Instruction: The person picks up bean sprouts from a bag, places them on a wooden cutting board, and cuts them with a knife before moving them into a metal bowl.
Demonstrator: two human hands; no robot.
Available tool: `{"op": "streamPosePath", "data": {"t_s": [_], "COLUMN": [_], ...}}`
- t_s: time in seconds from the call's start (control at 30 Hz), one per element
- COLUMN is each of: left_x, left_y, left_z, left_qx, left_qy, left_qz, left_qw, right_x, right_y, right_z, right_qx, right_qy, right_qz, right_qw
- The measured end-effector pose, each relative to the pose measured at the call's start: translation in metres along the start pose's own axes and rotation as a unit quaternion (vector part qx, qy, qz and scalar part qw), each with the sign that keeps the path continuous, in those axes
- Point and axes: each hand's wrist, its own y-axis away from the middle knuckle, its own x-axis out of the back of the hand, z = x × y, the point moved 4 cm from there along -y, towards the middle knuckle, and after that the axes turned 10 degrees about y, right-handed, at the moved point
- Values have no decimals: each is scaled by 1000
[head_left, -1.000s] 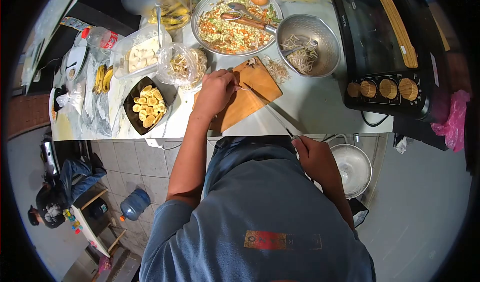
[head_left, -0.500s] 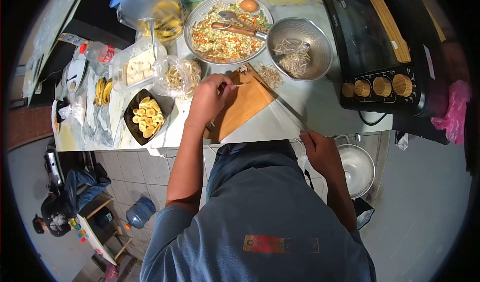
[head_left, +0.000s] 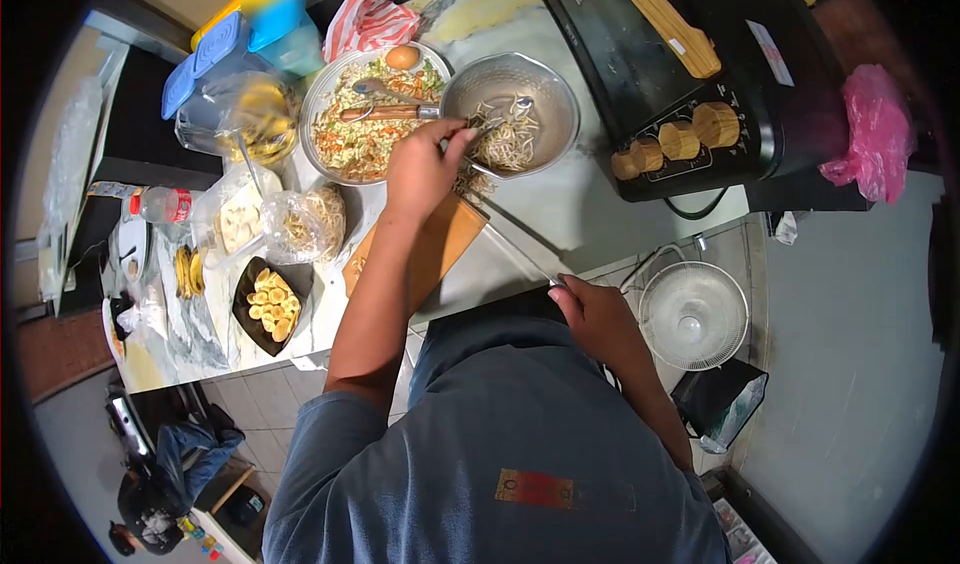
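Your left hand (head_left: 425,164) pinches something unclear by the bowl (head_left: 556,114); a loose pinch could spill it. Right hand (head_left: 597,319) grips the knife (head_left: 527,262).

Left arm (head_left: 375,294) outstretched, left hand (head_left: 428,164) pinched, right hand (head_left: 600,321) curled closed

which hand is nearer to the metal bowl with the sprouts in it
The left. The left hand is at the near left edge of the metal bowl, fingertips over its rim; the right hand is lower, near the counter's front edge, holding a knife.
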Motion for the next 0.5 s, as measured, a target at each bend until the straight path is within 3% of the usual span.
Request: {"op": "streamPosePath", "data": {"t_s": [0.13,0.2,0.37,0.5], "left_x": [23,44,83,98], "left_y": [14,32,87,129], "left_z": [-15,-13,-41,-46], "left_qx": [36,100,143,190], "left_qy": [37,33,53,11], "left_qz": [33,39,89,47], "left_qw": [998,994,984,981], "right_x": [1,3,1,-6], "right_y": [-5,-12,-29,-39], "right_z": [3,-2,-20,-29], "right_qx": [39,37,37,65], "right_qy": [5,-1,9,-2], "right_qz": [37,8,-39,-60], "right_qw": [999,999,999,996]}}
